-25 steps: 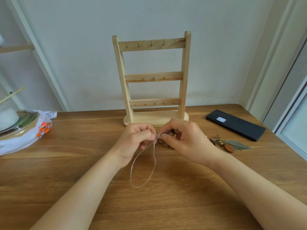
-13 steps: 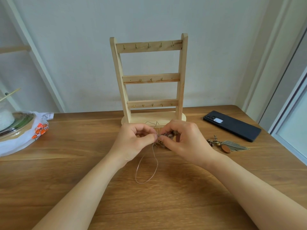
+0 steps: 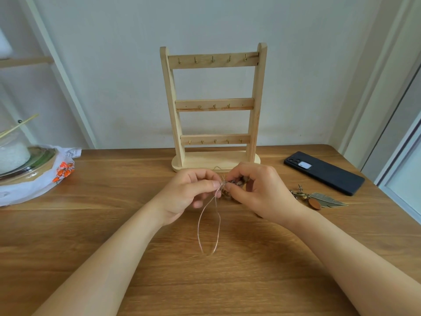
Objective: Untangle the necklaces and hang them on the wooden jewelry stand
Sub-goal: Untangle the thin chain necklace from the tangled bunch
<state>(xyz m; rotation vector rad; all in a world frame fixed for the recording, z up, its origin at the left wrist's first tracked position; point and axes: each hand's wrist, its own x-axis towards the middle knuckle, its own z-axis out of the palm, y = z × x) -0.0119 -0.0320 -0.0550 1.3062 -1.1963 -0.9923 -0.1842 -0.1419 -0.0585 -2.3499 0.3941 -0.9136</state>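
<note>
Brownish necklace tangle (image 3: 235,182) mostly hidden between left hand (image 3: 189,195), right hand (image 3: 262,190).

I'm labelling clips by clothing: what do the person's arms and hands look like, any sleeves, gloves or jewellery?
The left forearm and right forearm are bare to the frame's edge; no sleeves show. The left hand and right hand wear no gloves, rings, watch or bracelet. Nails look short, unpainted.

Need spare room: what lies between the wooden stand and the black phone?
Nothing: the head view shows bare tabletop between the wooden stand and black phone.
</note>
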